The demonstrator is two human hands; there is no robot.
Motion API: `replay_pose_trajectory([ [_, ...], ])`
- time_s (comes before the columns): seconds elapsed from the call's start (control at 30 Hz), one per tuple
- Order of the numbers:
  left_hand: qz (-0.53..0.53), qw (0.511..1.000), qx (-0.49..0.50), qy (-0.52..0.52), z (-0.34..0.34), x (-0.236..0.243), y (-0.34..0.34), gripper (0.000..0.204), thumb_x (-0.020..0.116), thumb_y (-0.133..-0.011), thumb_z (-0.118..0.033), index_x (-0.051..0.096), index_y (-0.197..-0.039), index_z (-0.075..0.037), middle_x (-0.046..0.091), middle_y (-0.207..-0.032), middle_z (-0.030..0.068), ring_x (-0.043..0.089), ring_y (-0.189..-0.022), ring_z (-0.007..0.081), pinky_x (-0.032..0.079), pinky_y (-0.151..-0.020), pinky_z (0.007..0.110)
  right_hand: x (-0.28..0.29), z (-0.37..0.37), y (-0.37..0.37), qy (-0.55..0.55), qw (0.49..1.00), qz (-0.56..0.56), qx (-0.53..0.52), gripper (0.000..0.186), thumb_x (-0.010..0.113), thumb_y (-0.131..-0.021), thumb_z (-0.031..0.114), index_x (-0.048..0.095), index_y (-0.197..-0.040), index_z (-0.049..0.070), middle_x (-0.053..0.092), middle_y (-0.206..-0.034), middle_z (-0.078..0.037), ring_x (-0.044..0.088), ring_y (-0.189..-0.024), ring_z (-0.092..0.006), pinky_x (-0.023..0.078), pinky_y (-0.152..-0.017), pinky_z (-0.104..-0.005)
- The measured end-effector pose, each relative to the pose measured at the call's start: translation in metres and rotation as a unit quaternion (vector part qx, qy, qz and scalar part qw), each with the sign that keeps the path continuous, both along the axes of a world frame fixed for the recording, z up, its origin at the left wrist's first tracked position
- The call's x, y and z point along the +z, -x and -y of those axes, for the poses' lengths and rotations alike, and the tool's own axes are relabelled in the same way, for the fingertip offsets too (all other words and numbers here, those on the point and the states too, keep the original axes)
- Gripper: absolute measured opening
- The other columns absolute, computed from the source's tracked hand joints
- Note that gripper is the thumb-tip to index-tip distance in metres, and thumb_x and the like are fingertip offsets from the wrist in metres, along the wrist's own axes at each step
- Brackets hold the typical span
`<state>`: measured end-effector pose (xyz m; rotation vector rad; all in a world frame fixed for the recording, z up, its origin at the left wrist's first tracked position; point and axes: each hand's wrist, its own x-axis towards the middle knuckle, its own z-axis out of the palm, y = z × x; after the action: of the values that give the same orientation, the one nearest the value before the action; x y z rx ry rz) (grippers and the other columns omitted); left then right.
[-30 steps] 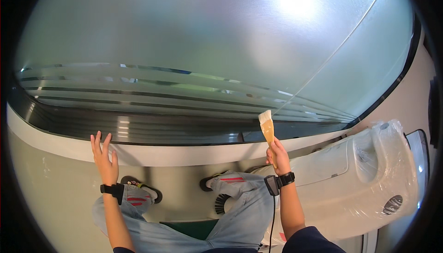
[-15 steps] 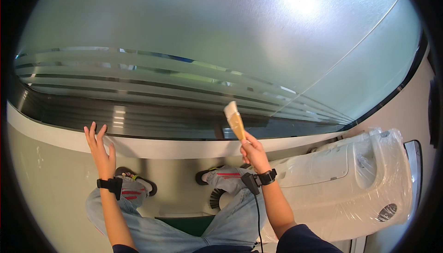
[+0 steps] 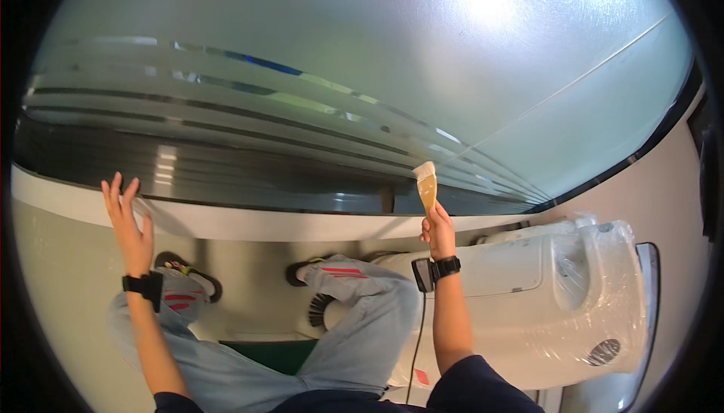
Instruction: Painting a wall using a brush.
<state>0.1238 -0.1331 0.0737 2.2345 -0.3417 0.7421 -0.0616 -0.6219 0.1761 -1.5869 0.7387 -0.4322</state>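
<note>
Right hand [image 3: 439, 230], centre right of the frame, raised with fingers wrapped tight round the handle of a small flat wooden paintbrush with pale bristles [image 3: 427, 185]; bristles point upward, their tip against the dark band at the foot of a large frosted glass panel [image 3: 362, 51] that fills the upper frame; a black wrist device [image 3: 436, 270] sits below this hand, a thin dark cable hanging from it. Left hand [image 3: 130, 224], centre left, open with fingers spread wide, palm laid on the white curved ledge [image 3: 249, 221] beneath the glass; it holds nothing. Pale blue denim trousers [image 3: 354, 322] and dark shoes with red stripes [image 3: 326, 271] occupy the lower centre; a white appliance wrapped in clear plastic film [image 3: 573, 307] stands at lower right, just beside the right forearm.
</note>
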Motion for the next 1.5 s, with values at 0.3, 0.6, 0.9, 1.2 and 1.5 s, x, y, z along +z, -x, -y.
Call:
replay_pose_trajectory([
  [0.3,0.042,0.998,-0.003,-0.037,-0.007,-0.015,-0.012,0.048,0.046,-0.074,0.0,0.04,-0.12,-0.011,0.027,-0.133,0.0099,0.012,-0.127,0.0315,0.013,-0.102,0.042,0.006,0.023,-0.007,0.037,0.999,-0.007,-0.038,0.032,0.044,-0.086,0.02,0.044,-0.117,0.012,0.04,-0.054,0.002,0.038,-0.044,-0.0052,0.034,-0.035,-0.0196],
  [0.6,0.025,0.999,-0.026,-0.039,-0.022,-0.027,-0.009,0.05,0.042,-0.076,-0.003,0.038,-0.124,-0.013,0.024,-0.135,0.0079,0.008,-0.129,0.0262,0.011,-0.103,0.042,0.006,-0.088,-0.029,-0.012,0.982,-0.081,0.172,0.038,0.041,-0.088,0.02,0.037,-0.124,0.009,0.039,-0.054,0.001,0.031,-0.037,-0.0064,0.035,-0.039,-0.0201],
  [0.9,-0.05,0.993,-0.053,0.095,-0.015,0.005,-0.006,0.029,0.043,-0.083,-0.011,0.052,-0.11,-0.009,0.043,-0.123,0.007,0.024,-0.124,0.0235,0.021,-0.1,0.036,0.015,-0.014,-0.008,0.008,0.997,-0.051,0.061,0.035,0.041,-0.087,0.019,0.04,-0.121,0.01,0.039,-0.053,0.0,0.034,-0.037,-0.0078,0.034,-0.037,-0.0201],
  [1.2,-0.052,0.965,-0.005,0.256,0.024,0.0,-0.03,0.015,0.049,-0.082,-0.014,0.058,-0.087,-0.004,0.052,-0.078,0.0011,0.043,-0.071,0.0078,0.035,-0.063,0.019,0.051,0.001,-0.005,0.034,0.998,-0.016,0.048,0.033,0.038,-0.088,0.024,0.039,-0.12,0.014,0.035,-0.055,0.001,0.031,-0.039,-0.0089,0.032,-0.04,-0.0216],
  [1.5,-0.056,0.813,0.02,0.579,0.002,-0.034,-0.041,0.019,0.05,-0.083,-0.018,0.057,-0.097,-0.006,0.039,-0.062,-0.0062,0.034,-0.055,0.0038,0.028,-0.051,0.017,0.05,-0.09,-0.026,0.02,0.979,-0.077,0.188,0.039,0.037,-0.088,0.019,0.033,-0.125,0.008,0.038,-0.054,-0.001,0.031,-0.037,-0.0078,0.035,-0.041,-0.0214],
])
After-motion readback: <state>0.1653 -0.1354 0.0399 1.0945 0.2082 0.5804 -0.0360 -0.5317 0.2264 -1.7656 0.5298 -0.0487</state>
